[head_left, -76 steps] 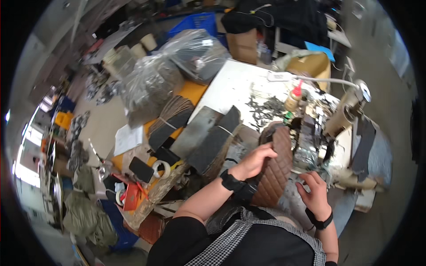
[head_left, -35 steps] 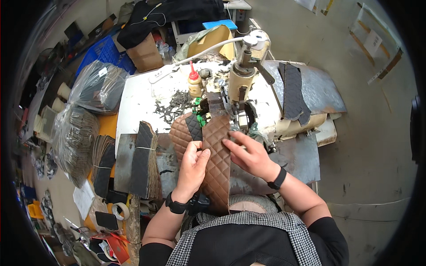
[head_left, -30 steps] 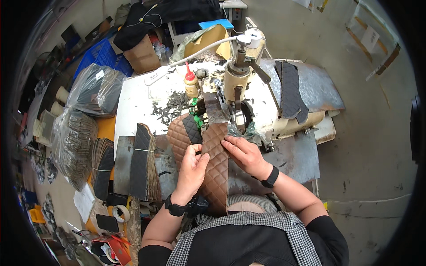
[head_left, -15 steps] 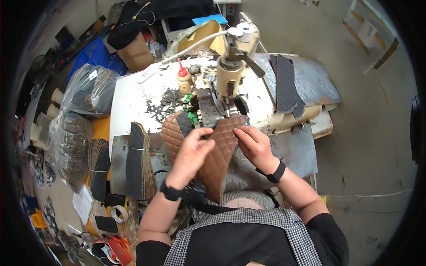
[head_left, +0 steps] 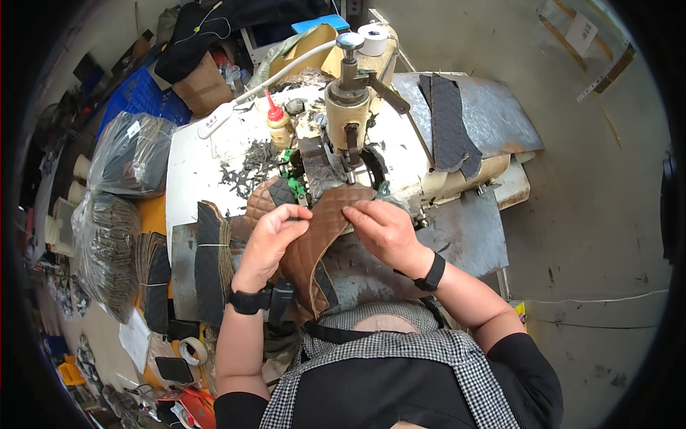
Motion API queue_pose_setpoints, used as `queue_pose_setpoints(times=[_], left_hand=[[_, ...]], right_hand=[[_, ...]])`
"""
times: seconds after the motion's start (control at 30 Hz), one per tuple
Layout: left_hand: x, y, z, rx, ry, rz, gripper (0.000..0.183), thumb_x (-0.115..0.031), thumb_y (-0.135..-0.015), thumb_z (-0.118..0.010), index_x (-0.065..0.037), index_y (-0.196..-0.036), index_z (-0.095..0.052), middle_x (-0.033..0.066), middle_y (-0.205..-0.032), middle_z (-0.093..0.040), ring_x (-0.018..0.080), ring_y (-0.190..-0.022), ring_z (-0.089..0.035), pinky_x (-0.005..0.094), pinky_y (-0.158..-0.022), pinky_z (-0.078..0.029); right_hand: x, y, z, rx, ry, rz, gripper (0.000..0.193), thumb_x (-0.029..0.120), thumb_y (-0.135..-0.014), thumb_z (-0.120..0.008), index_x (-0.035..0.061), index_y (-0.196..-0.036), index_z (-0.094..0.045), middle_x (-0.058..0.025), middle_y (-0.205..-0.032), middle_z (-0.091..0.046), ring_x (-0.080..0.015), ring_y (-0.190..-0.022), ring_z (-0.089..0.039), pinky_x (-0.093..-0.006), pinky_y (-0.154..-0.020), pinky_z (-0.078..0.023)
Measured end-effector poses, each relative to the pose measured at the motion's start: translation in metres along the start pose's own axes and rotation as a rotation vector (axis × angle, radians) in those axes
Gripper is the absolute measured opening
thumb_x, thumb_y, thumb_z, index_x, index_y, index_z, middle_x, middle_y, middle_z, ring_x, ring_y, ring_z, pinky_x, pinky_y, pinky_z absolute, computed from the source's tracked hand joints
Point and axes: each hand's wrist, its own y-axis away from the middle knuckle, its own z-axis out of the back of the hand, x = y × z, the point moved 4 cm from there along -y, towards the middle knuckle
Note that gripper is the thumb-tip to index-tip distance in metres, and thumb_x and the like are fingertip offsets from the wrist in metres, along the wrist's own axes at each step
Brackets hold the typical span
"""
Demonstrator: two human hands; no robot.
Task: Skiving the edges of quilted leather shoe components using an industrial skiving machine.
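Note:
A brown quilted leather-like piece (head_left: 330, 217) runs from under the foot of a beige industrial machine (head_left: 346, 118) down toward my lap. Its lower end is curled, and a black quilted side shows beneath. My right hand (head_left: 382, 230) is closed, pinching the piece's right edge close below the foot. At the left edge, the thumb and forefinger of my left hand (head_left: 273, 239) close on the piece; its other fingers are partly hidden. More brown and black quilted material (head_left: 266, 198) lies beyond my left hand, beside the green machine parts (head_left: 291, 179).
Black scraps (head_left: 254, 168) and a red-capped glue bottle (head_left: 279, 127) are on the white tabletop. Tied stacks of black pieces (head_left: 212, 261) stand at the left, by plastic-wrapped bundles (head_left: 111, 243). Black quilted strips (head_left: 450, 125) lie on the metal plate at the right.
Both hands and the brown piece appear shifted left, along with the whole view. The piece's lower end has curled over, and its black side now shows.

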Motion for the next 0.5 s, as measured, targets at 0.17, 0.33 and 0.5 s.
queue_pose_setpoints(times=[0.17, 0.33, 0.5], left_hand=[[0.007, -0.018, -0.031, 0.048, -0.181, -0.121, 0.020, -0.010, -0.091, -0.062, -0.001, -0.108, -0.057, 0.0037, -0.096, -0.064, 0.0064, -0.087, -0.058, 0.0221, -0.081, -0.045], [-0.010, -0.006, -0.023, -0.102, -0.240, -0.158, 0.019, -0.004, -0.089, -0.063, 0.000, -0.107, -0.059, 0.0073, -0.098, -0.065, 0.0137, -0.087, -0.064, 0.0266, -0.080, -0.052], [0.022, 0.011, 0.063, -0.708, -0.972, -0.286, 0.067, -0.021, -0.075, -0.079, 0.005, -0.128, -0.046, 0.0233, -0.122, -0.051, 0.0336, -0.120, -0.046, 0.0421, -0.099, -0.039]], right_hand=[[-0.019, -0.005, 0.031, -0.039, 0.110, -0.055, 0.029, -0.006, -0.070, -0.067, 0.0023, -0.097, -0.067, -0.0094, -0.091, -0.064, -0.0280, -0.079, -0.061, -0.0357, -0.068, -0.050], [-0.061, 0.002, 0.092, -0.241, -0.148, -0.492, 0.013, -0.001, -0.083, -0.060, -0.0017, -0.095, -0.065, -0.0034, -0.076, -0.063, -0.0139, -0.065, -0.058, -0.0276, -0.059, -0.046], [-0.151, 0.030, 0.139, -0.214, -0.601, -0.964, 0.012, 0.013, -0.087, -0.061, 0.0043, -0.078, -0.062, 0.0043, -0.060, -0.054, -0.0035, -0.048, -0.047, -0.0195, -0.044, -0.034]])
